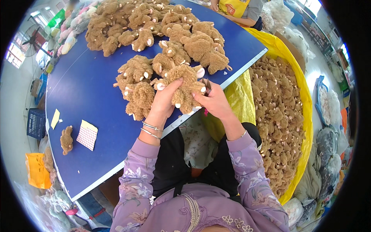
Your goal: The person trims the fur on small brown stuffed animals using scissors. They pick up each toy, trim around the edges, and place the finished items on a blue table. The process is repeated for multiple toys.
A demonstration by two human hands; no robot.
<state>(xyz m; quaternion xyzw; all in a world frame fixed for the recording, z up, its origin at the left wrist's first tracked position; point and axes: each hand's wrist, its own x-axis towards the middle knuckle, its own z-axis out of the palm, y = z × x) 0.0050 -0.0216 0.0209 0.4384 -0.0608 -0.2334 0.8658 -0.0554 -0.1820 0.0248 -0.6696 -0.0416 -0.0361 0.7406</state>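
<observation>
A brown curly plush toy (184, 87) with white-tipped ears and paws is stretched between my two hands, above the near edge of the blue table. My left hand (165, 97) grips its left side, with the thumb pressed on the plush. My right hand (217, 102) is closed around small scissors (207, 84), whose dark blades point up and away beside the toy; the thumb also presses the toy's right side. Other loose plush toys (140, 94) lie right behind and to the left of my hands.
A heap of brown plush toys (116, 23) covers the far part of the blue table (104, 162). At right stands a big yellow bag (307, 127) full of more. A sticker sheet (87, 134) and a single toy (66, 140) lie at left. Another person (239, 11) works across the table.
</observation>
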